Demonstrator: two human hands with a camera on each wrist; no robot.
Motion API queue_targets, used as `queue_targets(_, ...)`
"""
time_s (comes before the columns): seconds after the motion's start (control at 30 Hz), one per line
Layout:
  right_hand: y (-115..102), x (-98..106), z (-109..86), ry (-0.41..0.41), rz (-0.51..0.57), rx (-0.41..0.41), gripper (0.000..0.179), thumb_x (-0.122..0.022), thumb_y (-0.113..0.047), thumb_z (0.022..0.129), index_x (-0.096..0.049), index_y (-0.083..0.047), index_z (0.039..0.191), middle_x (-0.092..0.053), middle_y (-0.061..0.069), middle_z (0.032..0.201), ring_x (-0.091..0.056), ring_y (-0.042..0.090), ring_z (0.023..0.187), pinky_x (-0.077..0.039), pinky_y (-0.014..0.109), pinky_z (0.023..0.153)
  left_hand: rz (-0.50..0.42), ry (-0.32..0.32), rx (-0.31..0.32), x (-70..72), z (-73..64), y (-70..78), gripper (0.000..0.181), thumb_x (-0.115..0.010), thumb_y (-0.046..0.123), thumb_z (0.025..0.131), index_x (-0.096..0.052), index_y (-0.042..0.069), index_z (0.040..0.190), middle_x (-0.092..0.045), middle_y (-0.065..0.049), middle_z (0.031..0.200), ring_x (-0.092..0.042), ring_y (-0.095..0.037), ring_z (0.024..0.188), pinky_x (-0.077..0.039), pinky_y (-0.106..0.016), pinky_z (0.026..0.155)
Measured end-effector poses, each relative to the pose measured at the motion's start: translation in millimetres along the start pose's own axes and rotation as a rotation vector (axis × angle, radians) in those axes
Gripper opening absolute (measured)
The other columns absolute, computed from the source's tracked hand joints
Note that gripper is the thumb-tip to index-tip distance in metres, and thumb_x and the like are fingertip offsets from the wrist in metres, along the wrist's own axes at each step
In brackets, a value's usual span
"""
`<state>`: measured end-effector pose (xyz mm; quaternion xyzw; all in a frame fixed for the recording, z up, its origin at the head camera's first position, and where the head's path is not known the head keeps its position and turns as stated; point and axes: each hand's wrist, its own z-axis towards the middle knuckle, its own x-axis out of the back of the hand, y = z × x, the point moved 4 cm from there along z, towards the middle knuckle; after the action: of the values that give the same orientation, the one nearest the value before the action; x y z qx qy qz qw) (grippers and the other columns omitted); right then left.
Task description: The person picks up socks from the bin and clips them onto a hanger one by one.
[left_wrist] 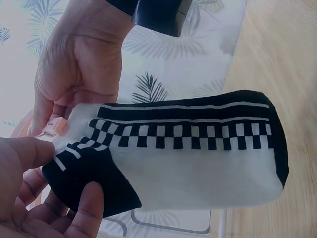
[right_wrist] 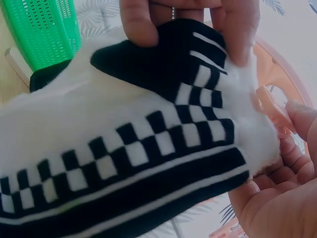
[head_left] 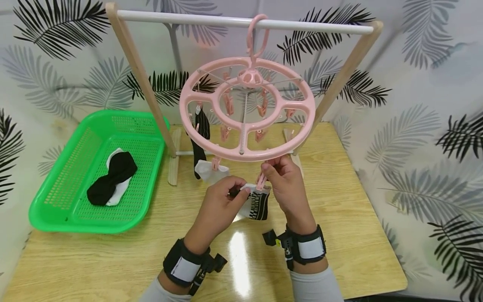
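A white sock with black patches and a checkered band (head_left: 258, 205) hangs below the front rim of a round pink clip hanger (head_left: 245, 156). My left hand (head_left: 219, 205) pinches the sock near its cuff, fingers around the black heel patch in the left wrist view. On the right, my right hand (head_left: 288, 188) grips a pink clothespin (head_left: 261, 180) between thumb and fingers. The clothespin's tip overlaps the cuff edge, as the left wrist view also shows at the sock's (left_wrist: 198, 173) upper end. The right wrist view shows the checkered sock (right_wrist: 168, 144) stretched between both hands.
A white sock (head_left: 211, 171) and a black striped sock (head_left: 202, 126) hang at the hanger's left. The hanger hooks over a white rod (head_left: 188, 19) on a wooden stand (head_left: 141, 75). At left, a green basket (head_left: 151, 191) holds a black-and-white bundle (head_left: 113, 178).
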<state>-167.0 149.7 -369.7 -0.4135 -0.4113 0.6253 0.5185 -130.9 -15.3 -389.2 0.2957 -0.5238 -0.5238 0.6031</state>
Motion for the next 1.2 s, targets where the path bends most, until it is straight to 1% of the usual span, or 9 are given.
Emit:
queue_targets(0.3, -1, -1, -0.2, 0.001, -0.001, -0.018, 0.012, -0.058, -0.002, 0.098, -0.053, 0.009, 0.101, -0.056, 0.008, 0.082, -0.058, 0.014, 0.069, -0.050, 0.023, 0.057, -0.013, -0.001, -0.009, -3.0, 7.4, 4.8, 0.006, -0.066, 0.014, 0.096, -0.069, 0.009, 0.099, -0.061, 0.002, 0.087, -0.055, -0.012, 0.072, -0.048, -0.028, 0.059)
queue_targets(0.5, -2, -1, -1.2, -0.061, -0.060, -0.016, 0.015, -0.064, -0.003, 0.095, -0.052, 0.004, 0.102, -0.054, 0.007, 0.085, -0.057, 0.017, 0.071, -0.049, 0.025, 0.059, -0.023, 0.012, 0.006, -0.2, 7.3, 4.7, 0.005, -0.066, 0.014, 0.096, -0.069, 0.011, 0.099, -0.062, 0.004, 0.087, -0.057, -0.012, 0.076, -0.049, -0.028, 0.062)
queue_targets(0.67, -2, -1, -1.5, -0.077, -0.060, -0.011, 0.029, -0.071, -0.017, 0.093, -0.052, 0.004, 0.101, -0.054, 0.007, 0.083, -0.058, 0.017, 0.070, -0.050, 0.026, 0.060, -0.032, 0.007, 0.007, 0.4, 7.9, 4.4, 0.005, -0.066, 0.014, 0.096, -0.069, 0.011, 0.099, -0.062, 0.003, 0.088, -0.058, -0.012, 0.079, -0.050, -0.029, 0.063)
queue_targets(0.8, -2, -1, -1.7, -0.080, -0.053, -0.009, 0.040, -0.072, -0.029, 0.090, -0.052, 0.004, 0.101, -0.054, 0.008, 0.083, -0.058, 0.017, 0.070, -0.051, 0.026, 0.060, 0.008, 0.025, -0.011, 1.9, 7.0, 4.5, 0.010, -0.067, 0.016, 0.096, -0.068, 0.010, 0.104, -0.062, 0.001, 0.096, -0.060, -0.013, 0.088, -0.053, -0.028, 0.065)
queue_targets(0.9, -1, -2, -1.5, -0.088, -0.045, -0.008, 0.040, -0.072, -0.028, 0.090, -0.051, 0.004, 0.101, -0.053, 0.008, 0.083, -0.058, 0.017, 0.070, -0.052, 0.026, 0.061, 0.076, 0.106, -0.120, 7.3, 5.6, 8.8, 0.009, -0.068, 0.012, 0.094, -0.069, 0.008, 0.102, -0.063, -0.002, 0.099, -0.063, -0.017, 0.091, -0.055, -0.028, 0.066)
queue_targets(0.97, 1, -2, -1.3, -0.098, -0.039, -0.013, 0.037, -0.072, -0.024, 0.091, -0.050, 0.005, 0.100, -0.053, 0.008, 0.083, -0.058, 0.018, 0.070, -0.053, 0.027, 0.061, 0.139, 0.185, -0.251, 13.3, 4.8, 14.8, 0.005, -0.068, 0.009, 0.093, -0.070, 0.006, 0.097, -0.062, -0.005, 0.098, -0.062, -0.020, 0.089, -0.055, -0.029, 0.067)
queue_targets(1.1, 2, -3, -1.4, -0.109, -0.044, -0.024, 0.032, -0.071, -0.018, 0.092, -0.051, 0.005, 0.100, -0.053, 0.009, 0.084, -0.059, 0.018, 0.071, -0.054, 0.029, 0.062, 0.246, 0.342, -0.552, 27.0, 7.2, 31.9, 0.010, -0.065, 0.009, 0.091, -0.069, 0.002, 0.086, -0.061, -0.012, 0.094, -0.059, -0.029, 0.088, -0.051, -0.038, 0.082)
queue_targets(1.13, 2, -2, -1.3, -0.110, -0.051, -0.025, 0.030, -0.070, -0.017, 0.093, -0.051, 0.005, 0.101, -0.053, 0.010, 0.085, -0.059, 0.019, 0.071, -0.055, 0.029, 0.062, 0.271, 0.365, -0.609, 30.0, 9.0, 36.2, 0.013, -0.065, 0.010, 0.091, -0.069, 0.000, 0.085, -0.061, -0.013, 0.094, -0.058, -0.030, 0.089, -0.049, -0.041, 0.084)
queue_targets(1.2, 2, -2, -1.2, -0.112, -0.061, -0.022, 0.033, -0.071, -0.021, 0.092, -0.052, 0.005, 0.102, -0.053, 0.010, 0.085, -0.059, 0.019, 0.071, -0.055, 0.030, 0.062, 0.310, 0.393, -0.671, 35.1, 13.7, 43.8, 0.014, -0.065, 0.012, 0.091, -0.069, -0.001, 0.087, -0.061, -0.015, 0.096, -0.056, -0.034, 0.093, -0.046, -0.044, 0.087)
